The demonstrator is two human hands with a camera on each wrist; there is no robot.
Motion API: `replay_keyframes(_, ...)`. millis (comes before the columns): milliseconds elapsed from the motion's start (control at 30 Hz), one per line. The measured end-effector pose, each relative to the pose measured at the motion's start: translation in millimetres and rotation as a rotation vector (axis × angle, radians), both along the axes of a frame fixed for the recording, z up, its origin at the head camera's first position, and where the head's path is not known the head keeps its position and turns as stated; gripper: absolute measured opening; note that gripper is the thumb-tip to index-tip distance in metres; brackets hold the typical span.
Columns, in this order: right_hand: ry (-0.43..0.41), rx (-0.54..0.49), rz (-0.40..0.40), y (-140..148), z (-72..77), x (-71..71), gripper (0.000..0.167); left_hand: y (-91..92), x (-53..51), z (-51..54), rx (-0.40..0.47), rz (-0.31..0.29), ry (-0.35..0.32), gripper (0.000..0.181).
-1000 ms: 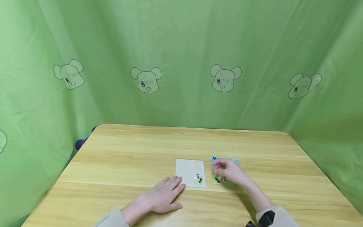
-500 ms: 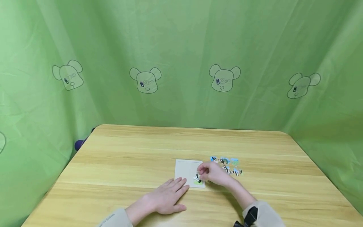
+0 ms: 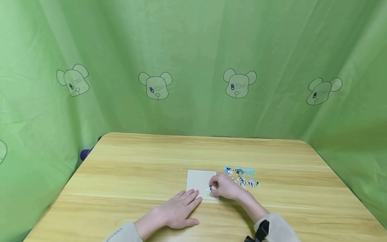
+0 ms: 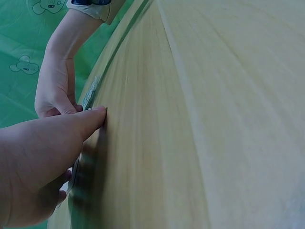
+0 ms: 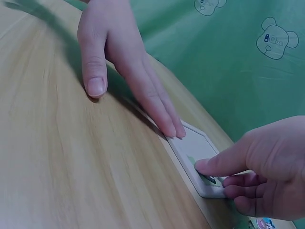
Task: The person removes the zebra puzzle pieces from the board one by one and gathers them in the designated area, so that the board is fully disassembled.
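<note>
A shallow pale puzzle tray (image 3: 196, 179) lies flat on the wooden table. In its near right corner is a puzzle piece (image 3: 208, 194) with green and black-and-white print. My right hand (image 3: 228, 186) is over that corner, thumb and index finger pinching a puzzle piece there; the fingers cover most of it. In the right wrist view the thumb touches a green and dark piece (image 5: 209, 180), other fingers curled at the tray's edge. My left hand (image 3: 178, 210) lies flat with straight fingers, fingertips resting on the tray's near left edge.
Right of the tray lie several loose puzzle pieces (image 3: 243, 182) with blue, green and zebra-striped print, partly behind the right hand. A green curtain (image 3: 193, 67) with bear-head drawings surrounds the table (image 3: 136, 161). Something purple (image 3: 84, 154) shows beyond the table's left edge.
My right hand has moved left from the loose pieces to the tray's near right corner and lowered its fingertips there. My left hand has shifted slightly right, still resting at the tray.
</note>
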State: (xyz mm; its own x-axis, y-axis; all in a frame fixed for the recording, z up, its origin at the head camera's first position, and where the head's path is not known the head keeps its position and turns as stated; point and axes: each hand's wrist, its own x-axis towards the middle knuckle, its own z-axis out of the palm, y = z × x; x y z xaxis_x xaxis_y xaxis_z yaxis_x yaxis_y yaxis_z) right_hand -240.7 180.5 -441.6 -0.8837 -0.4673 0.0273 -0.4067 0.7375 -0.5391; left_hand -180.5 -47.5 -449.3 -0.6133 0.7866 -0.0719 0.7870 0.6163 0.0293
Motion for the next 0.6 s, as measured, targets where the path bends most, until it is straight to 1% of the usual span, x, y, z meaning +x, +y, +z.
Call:
replay_keyframes(100,-0.002,0.008,-0.002,-0.3,-0.4,-0.1,0.024,0.3,0.1,0.0,0.001,0.001,-0.005,0.071)
replay_keyframes(200,-0.029,-0.017,0.004,0.3,-0.6,0.7,0.025,0.2,0.3,-0.1,0.001,0.002,-0.014,0.071)
replay_keyframes(433,-0.081,-0.180,0.033,7.1,-1.4,1.1,0.017,0.5,0.3,-1.2,0.002,0.006,-0.006,0.072)
replay_keyframes(600,-0.124,-0.274,-0.022,21.4,2.3,1.5,0.015,0.5,0.1,-1.4,0.000,0.008,-0.007,0.072)
